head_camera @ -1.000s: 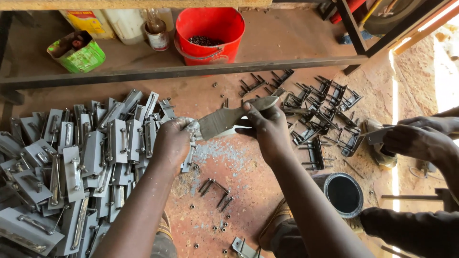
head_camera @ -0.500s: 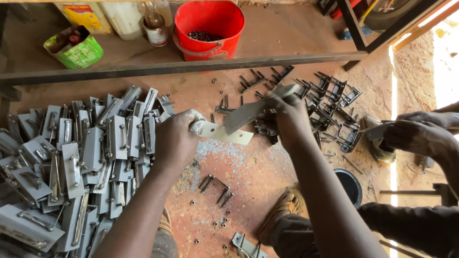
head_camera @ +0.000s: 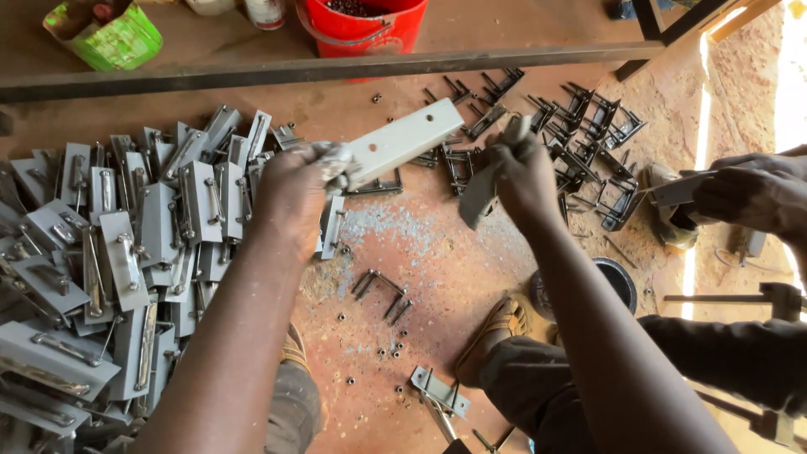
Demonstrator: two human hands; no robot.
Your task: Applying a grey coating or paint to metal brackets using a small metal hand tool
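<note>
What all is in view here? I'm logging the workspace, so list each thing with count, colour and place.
flat metal plate: one, pale grey, held in the left hand above the floor
dark metal piece: one, dark grey, in the right hand
assembled latch plates: a large pile, grey, on the floor at left
U-shaped brackets: many, dark, scattered at upper right
loose nuts: several, small, on the floor at centre
bucket: one, red, on the shelf
green container: one, on the shelf at left
another person's hands: at right, holding a metal piece
left hand: gripping the plate
right hand: gripping the dark piece
</note>
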